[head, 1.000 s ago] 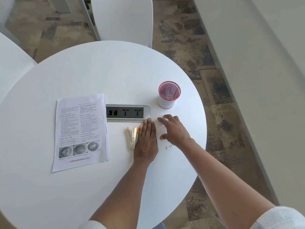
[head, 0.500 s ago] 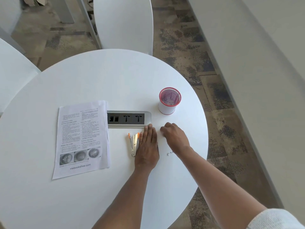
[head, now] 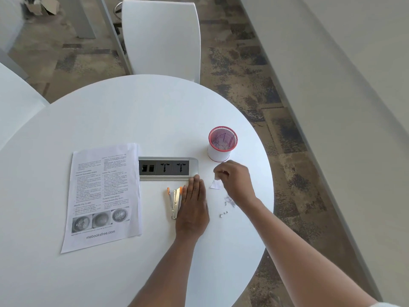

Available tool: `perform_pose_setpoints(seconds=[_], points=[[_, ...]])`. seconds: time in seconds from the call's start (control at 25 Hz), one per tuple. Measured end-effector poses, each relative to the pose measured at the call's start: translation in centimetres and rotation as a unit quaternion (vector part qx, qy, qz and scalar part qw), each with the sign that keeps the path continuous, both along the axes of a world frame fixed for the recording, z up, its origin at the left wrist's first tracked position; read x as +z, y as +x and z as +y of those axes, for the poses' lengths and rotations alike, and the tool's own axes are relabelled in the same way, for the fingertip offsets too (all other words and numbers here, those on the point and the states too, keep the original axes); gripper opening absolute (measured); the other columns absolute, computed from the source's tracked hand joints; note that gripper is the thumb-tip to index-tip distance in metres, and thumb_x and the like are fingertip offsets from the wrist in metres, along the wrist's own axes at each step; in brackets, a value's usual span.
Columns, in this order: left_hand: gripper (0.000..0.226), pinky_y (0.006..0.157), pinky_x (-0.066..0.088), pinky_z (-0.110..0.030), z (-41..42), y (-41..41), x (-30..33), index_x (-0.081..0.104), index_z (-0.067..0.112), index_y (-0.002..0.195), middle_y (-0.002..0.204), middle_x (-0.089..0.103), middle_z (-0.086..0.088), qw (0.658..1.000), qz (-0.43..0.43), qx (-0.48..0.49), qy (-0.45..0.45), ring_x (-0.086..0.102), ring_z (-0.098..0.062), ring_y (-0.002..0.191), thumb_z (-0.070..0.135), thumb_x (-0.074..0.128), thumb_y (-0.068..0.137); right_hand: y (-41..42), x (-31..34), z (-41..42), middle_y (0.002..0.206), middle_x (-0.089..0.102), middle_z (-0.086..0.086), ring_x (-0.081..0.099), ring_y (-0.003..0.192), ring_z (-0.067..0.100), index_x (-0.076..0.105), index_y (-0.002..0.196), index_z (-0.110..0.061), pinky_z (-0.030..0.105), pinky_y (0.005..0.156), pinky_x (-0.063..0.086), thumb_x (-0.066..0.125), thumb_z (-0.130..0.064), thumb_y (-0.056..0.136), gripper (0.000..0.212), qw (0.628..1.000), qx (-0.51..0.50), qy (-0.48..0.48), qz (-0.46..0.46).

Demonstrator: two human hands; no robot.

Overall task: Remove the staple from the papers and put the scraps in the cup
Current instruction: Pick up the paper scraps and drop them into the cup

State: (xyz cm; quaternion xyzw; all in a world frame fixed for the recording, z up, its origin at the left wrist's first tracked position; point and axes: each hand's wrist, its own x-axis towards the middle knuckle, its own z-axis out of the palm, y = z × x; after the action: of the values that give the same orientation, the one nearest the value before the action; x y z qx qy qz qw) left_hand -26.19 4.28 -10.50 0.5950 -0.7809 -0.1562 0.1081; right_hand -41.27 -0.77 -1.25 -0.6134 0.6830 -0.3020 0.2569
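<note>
The printed papers (head: 104, 196) lie flat at the left of the round white table (head: 132, 120). A red mesh cup (head: 222, 144) with a white sleeve stands at the right. My left hand (head: 193, 207) rests flat, palm down, beside a silver staple remover with orange tips (head: 174, 201). My right hand (head: 234, 181) hovers just below the cup, fingertips pinched on a small white paper scrap (head: 216, 177). Another white scrap (head: 215, 185) lies under it. Small staple bits (head: 223, 214) and a clear scrap (head: 229, 200) lie by my right wrist.
A grey power socket panel (head: 168, 168) is set into the table between the papers and the cup. A white chair (head: 161, 38) stands behind the table, another at the left edge (head: 15, 96). The table's edge runs close past the cup.
My right hand closed its fingers on a paper scrap and lifted it off the table toward the cup. The left hand stayed flat. The camera tilted, shifting the scene lower.
</note>
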Motion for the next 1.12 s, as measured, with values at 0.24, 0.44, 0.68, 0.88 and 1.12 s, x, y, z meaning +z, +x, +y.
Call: perform_pose_setpoints(seconds=[0.24,0.44,0.68,0.88,1.12], points=[[0.061,0.123,0.017,-0.045,0.1,-0.1,0.3,0.025,0.004,0.156,0.167,0.019,-0.011,1.000,-0.002,0.003,0.002,0.014,-0.027,0.155,0.015,0.035,0.097,-2.2,3.8,-5.4,0.079,0.072,0.004,0.065,0.074,0.020,0.074,0.078,-0.011,0.030,0.070,0.051,0.070,0.001,0.076,0.013,0.994,-0.080,-0.060,-0.038],[0.062,0.121,0.015,-0.043,0.3,0.0,-0.1,0.026,0.004,0.156,0.167,0.018,-0.010,1.000,-0.006,0.004,-0.005,0.015,-0.025,0.154,0.015,0.035,0.096,-2.5,4.1,-8.7,0.077,0.067,0.005,0.058,0.072,0.021,0.070,0.077,-0.011,0.031,0.063,0.045,0.067,-0.001,0.077,0.010,0.998,-0.052,-0.020,0.036],[0.062,0.121,0.016,-0.044,0.0,0.0,0.0,0.027,0.004,0.156,0.166,0.019,-0.011,1.000,0.001,0.004,-0.006,0.016,-0.026,0.154,0.015,0.027,0.095,-2.1,3.6,-9.7,0.080,0.066,0.005,0.054,0.073,0.022,0.070,0.082,-0.011,0.028,0.062,0.034,0.065,-0.002,0.078,0.011,0.996,-0.040,0.016,0.077],[0.062,0.120,0.016,-0.044,0.0,0.0,0.1,0.027,0.004,0.155,0.166,0.020,-0.011,1.000,-0.006,0.004,-0.005,0.017,-0.026,0.154,0.016,0.029,0.095,-2.0,3.6,-9.9,0.084,0.069,0.008,0.058,0.077,0.027,0.070,0.090,-0.012,0.030,0.061,0.042,0.064,-0.004,0.080,0.014,0.994,-0.027,0.029,0.104],[0.062,0.121,0.015,-0.043,0.0,-0.1,0.4,0.029,0.004,0.155,0.166,0.022,-0.011,1.000,-0.004,0.006,0.002,0.019,-0.026,0.154,0.014,0.036,0.094,-2.0,3.9,-9.4,0.085,0.070,0.011,0.060,0.076,0.027,0.072,0.095,-0.013,0.027,0.062,0.041,0.072,-0.007,0.077,0.019,0.991,-0.012,0.036,0.125]])
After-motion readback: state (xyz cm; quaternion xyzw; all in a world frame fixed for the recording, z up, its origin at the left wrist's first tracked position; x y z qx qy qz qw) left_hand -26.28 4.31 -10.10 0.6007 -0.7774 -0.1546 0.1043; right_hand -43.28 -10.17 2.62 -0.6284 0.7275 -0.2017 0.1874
